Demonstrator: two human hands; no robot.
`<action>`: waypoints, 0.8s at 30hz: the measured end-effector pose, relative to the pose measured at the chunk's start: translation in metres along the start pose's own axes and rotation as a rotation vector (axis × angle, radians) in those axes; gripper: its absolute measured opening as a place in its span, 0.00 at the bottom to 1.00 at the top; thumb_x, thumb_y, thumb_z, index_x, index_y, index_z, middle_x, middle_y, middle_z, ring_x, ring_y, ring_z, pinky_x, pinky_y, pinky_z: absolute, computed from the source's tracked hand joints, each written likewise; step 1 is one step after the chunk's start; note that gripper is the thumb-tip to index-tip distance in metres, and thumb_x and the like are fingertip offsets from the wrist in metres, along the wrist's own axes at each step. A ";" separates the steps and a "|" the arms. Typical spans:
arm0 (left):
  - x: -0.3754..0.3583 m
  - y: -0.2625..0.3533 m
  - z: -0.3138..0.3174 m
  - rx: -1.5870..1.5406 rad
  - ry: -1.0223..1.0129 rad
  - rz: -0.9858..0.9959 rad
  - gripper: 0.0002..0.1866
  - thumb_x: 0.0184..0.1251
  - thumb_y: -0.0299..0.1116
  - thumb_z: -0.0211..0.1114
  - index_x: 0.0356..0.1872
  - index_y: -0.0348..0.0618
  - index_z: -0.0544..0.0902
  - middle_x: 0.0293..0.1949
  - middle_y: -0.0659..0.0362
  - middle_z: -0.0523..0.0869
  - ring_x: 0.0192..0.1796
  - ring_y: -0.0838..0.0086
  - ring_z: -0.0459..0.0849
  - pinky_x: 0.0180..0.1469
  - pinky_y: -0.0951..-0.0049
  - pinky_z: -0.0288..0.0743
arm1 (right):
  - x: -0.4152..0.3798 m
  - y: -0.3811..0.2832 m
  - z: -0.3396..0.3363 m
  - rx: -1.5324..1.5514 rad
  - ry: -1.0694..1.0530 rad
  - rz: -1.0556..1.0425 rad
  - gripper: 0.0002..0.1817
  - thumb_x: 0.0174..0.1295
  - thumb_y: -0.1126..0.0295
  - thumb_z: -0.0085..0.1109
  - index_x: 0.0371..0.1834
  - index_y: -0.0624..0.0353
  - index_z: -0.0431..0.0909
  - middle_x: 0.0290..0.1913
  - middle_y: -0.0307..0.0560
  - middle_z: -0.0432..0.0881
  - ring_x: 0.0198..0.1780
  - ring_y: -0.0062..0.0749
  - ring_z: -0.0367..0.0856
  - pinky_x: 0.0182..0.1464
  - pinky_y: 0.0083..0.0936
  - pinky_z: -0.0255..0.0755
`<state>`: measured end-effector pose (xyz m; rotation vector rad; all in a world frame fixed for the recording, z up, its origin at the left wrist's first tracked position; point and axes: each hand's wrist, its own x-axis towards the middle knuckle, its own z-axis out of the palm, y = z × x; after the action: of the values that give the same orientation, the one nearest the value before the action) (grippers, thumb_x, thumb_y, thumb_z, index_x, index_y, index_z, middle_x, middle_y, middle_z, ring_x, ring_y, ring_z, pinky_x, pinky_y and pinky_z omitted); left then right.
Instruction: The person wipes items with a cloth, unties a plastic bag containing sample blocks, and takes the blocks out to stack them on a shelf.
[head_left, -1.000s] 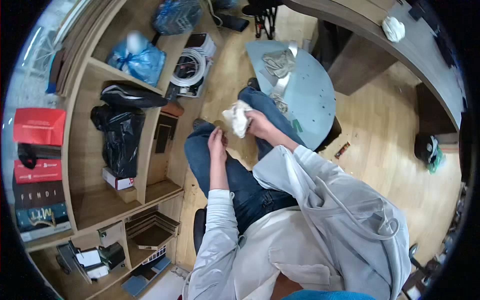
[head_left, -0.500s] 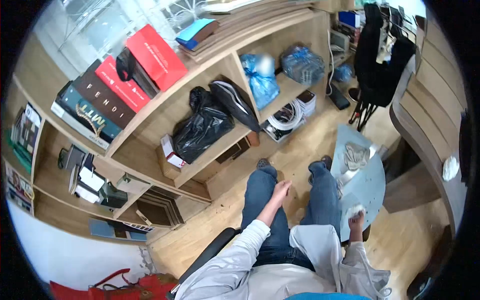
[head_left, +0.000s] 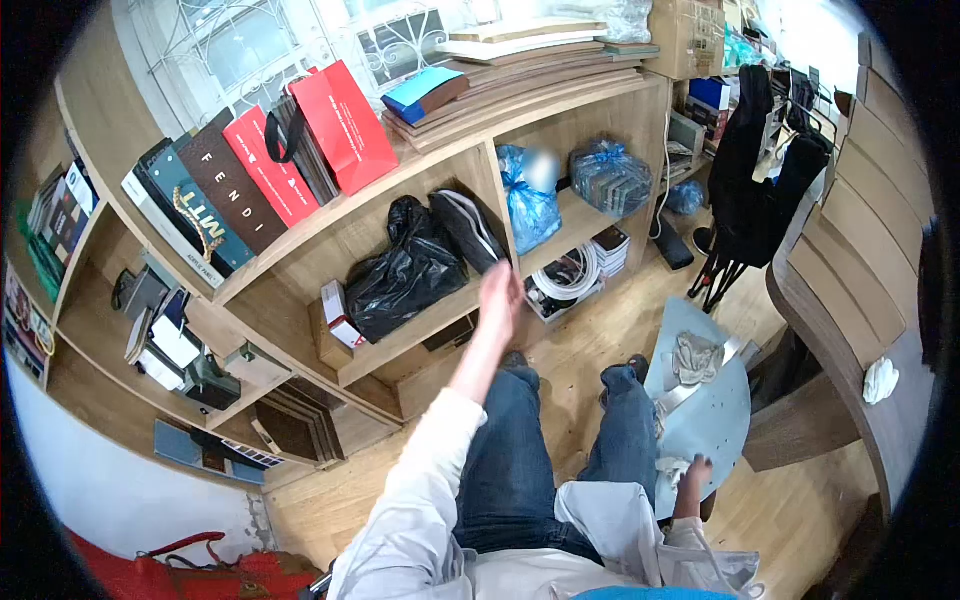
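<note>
My left hand [head_left: 500,298] is raised in front of the shelf unit, at the end of an outstretched arm. Its fingers look closed together, slightly blurred, and I cannot make out anything in them. Low on the right, my right hand [head_left: 696,470] is closed at a crumpled white cloth [head_left: 672,467] over the near part of a grey-blue stool top [head_left: 715,420]. A greyish crumpled rag [head_left: 698,357] lies farther back on that surface. Beside the rag is a pale strip [head_left: 682,397], partly hidden by my knee.
The wooden shelf unit [head_left: 470,130] holds a black plastic bag [head_left: 405,275], blue bags [head_left: 530,205] and a coiled white cable [head_left: 565,275]. Books and red paper bags [head_left: 345,125] stand on top. At right, a curved desk [head_left: 850,320] carries a white crumpled cloth [head_left: 881,381]. A red bag [head_left: 190,575] sits lower left.
My left hand has risen from above my lap, forward and left toward the shelves. My right hand and the white cloth have shifted slightly left and down. The view has tilted up a little.
</note>
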<state>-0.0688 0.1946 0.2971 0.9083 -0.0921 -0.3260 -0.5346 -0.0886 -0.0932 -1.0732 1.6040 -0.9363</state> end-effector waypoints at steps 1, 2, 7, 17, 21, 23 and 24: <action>0.021 0.042 0.018 -0.041 -0.040 0.075 0.08 0.64 0.39 0.58 0.37 0.49 0.75 0.32 0.66 0.78 0.35 0.79 0.78 0.37 0.77 0.76 | -0.049 -0.080 0.002 0.192 -0.167 0.194 0.26 0.56 0.65 0.52 0.59 0.52 0.61 0.48 0.51 0.73 0.45 0.36 0.74 0.39 0.33 0.72; 0.039 0.084 0.033 0.059 -0.103 0.181 0.11 0.63 0.43 0.59 0.37 0.49 0.74 0.31 0.65 0.78 0.37 0.77 0.78 0.42 0.73 0.75 | -0.072 -0.116 0.015 0.399 -0.252 0.170 0.24 0.58 0.66 0.52 0.60 0.50 0.61 0.48 0.48 0.74 0.46 0.35 0.74 0.41 0.31 0.72; 0.119 0.218 0.098 0.020 0.133 0.304 0.27 0.59 0.50 0.61 0.53 0.46 0.65 0.50 0.56 0.69 0.50 0.64 0.71 0.43 0.53 0.74 | -0.184 -0.242 0.072 0.544 -0.776 0.017 0.16 0.63 0.65 0.49 0.53 0.57 0.68 0.44 0.47 0.76 0.43 0.31 0.77 0.43 0.27 0.72; 0.179 0.265 0.111 0.036 0.231 0.105 0.28 0.59 0.44 0.61 0.59 0.50 0.64 0.59 0.54 0.63 0.59 0.53 0.67 0.51 0.45 0.72 | -0.232 -0.196 0.121 0.354 -1.140 0.247 0.13 0.65 0.67 0.48 0.51 0.57 0.68 0.40 0.46 0.77 0.39 0.30 0.79 0.41 0.25 0.74; 0.185 0.259 0.117 0.076 0.396 0.173 0.23 0.59 0.41 0.60 0.54 0.48 0.67 0.55 0.53 0.67 0.53 0.58 0.72 0.48 0.48 0.75 | -0.226 -0.204 0.116 0.471 -1.157 0.317 0.13 0.65 0.68 0.48 0.51 0.56 0.68 0.41 0.45 0.77 0.41 0.31 0.78 0.42 0.26 0.74; 0.237 0.269 0.093 0.052 0.368 0.210 0.19 0.57 0.38 0.60 0.49 0.47 0.69 0.50 0.54 0.71 0.48 0.62 0.74 0.44 0.54 0.77 | -0.227 -0.207 0.117 0.465 -1.158 0.326 0.13 0.65 0.68 0.48 0.51 0.57 0.68 0.41 0.45 0.77 0.41 0.31 0.78 0.42 0.26 0.74; 0.231 0.269 0.095 0.040 0.357 0.231 0.17 0.56 0.36 0.60 0.46 0.46 0.69 0.48 0.55 0.72 0.45 0.64 0.75 0.42 0.57 0.78 | -0.228 -0.207 0.117 0.461 -1.162 0.331 0.13 0.65 0.68 0.48 0.51 0.57 0.68 0.41 0.45 0.77 0.42 0.31 0.78 0.42 0.26 0.74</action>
<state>0.1938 0.2028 0.5534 0.9728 0.1261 0.0551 -0.3421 0.0503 0.1353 -0.7359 0.5211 -0.2811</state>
